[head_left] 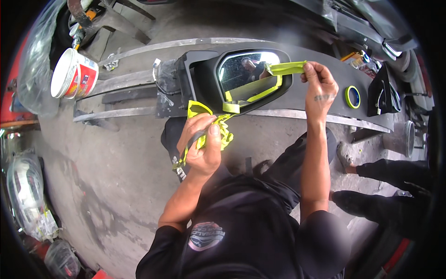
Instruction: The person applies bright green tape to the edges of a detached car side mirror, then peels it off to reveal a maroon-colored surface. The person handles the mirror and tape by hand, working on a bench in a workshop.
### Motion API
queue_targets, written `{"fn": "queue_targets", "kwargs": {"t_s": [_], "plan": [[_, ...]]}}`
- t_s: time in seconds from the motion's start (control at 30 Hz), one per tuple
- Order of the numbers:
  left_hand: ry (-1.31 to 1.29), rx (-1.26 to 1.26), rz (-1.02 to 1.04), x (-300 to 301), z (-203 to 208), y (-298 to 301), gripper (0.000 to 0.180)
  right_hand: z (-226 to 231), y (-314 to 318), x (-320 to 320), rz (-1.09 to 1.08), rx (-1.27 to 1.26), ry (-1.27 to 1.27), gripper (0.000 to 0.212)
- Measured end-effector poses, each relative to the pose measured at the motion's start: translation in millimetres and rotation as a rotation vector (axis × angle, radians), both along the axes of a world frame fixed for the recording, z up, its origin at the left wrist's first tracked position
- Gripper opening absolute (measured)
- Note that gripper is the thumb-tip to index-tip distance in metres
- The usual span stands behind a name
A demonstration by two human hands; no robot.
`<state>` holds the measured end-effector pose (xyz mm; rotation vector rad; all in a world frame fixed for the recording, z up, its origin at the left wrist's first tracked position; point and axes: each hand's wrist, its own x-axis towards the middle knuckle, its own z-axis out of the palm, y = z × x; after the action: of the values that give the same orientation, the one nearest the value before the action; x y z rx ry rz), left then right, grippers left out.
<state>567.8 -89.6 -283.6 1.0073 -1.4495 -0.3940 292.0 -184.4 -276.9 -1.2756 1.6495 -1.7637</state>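
Observation:
A black car side mirror (203, 76) lies on a bench, its glass facing up and yellow-green masking tape (260, 96) along part of the glass edge. My right hand (320, 88) pinches the free end of a tape strip (288, 69) that stretches from the upper right edge of the glass. In my left hand (203, 151) is a crumpled wad of the same tape (225, 134), held close to the mirror's lower edge. Another loose piece of tape (231, 108) hangs at the lower left corner of the glass.
A tape roll (353, 96) and a black triangular part (382, 93) lie on the bench (320, 69) to the right. A white and red bucket (74, 74) stands at the left. Another person's legs (385, 174) are close on the right, near a grey bucket (403, 138).

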Motion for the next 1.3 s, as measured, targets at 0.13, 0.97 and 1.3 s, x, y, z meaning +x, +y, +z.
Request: {"fn": "queue_targets", "kwargs": {"t_s": [0.13, 0.97, 1.3], "plan": [[-0.007, 0.016, 0.004, 0.4, 0.9, 1.4, 0.016, 8.1, -11.1, -25.5, -0.008, -0.229, -0.14, 0.017], [0.057, 0.588, -0.679, -7.8, 73.3, 46.9, 0.027, 70.2, 132.9, 38.7, 0.768, -0.136, 0.204, 0.041], [0.328, 0.739, -1.164, 5.1, 72.0, 53.6, 0.019, 4.7, 34.6, 76.7, 0.607, -0.111, 0.651, 0.027]]}}
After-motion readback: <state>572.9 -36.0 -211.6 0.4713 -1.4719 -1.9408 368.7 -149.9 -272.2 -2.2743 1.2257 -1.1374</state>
